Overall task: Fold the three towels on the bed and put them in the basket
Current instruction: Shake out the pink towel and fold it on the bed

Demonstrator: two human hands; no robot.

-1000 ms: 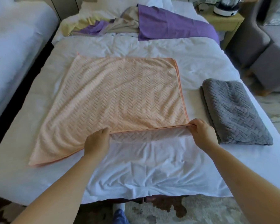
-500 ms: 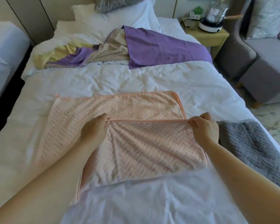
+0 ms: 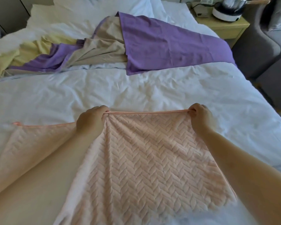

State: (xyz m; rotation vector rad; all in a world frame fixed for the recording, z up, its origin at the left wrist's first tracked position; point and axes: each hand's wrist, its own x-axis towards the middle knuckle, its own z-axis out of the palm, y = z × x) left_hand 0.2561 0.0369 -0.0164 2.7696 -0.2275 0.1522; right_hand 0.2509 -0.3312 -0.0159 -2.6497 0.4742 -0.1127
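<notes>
A peach towel (image 3: 146, 153) with a herringbone weave lies on the white bed (image 3: 136, 91), its near half folded over the far half. My left hand (image 3: 91, 120) pinches the folded edge near its middle, and my right hand (image 3: 200, 117) pinches the right corner of that edge. The edge is stretched taut between them at the towel's far side. The left part of the towel lies flat under my left forearm. No grey towel and no basket are in view.
A crumpled purple, beige and yellow sheet (image 3: 136, 44) lies across the bed's far part, with white pillows behind it. A yellow nightstand (image 3: 224, 28) carrying a kettle stands at the far right, beside a grey armchair (image 3: 258, 46).
Both hands carried the towel's near edge away from me, over the towel to its far edge. The view tilted up, and the grey towel on the right left the frame.
</notes>
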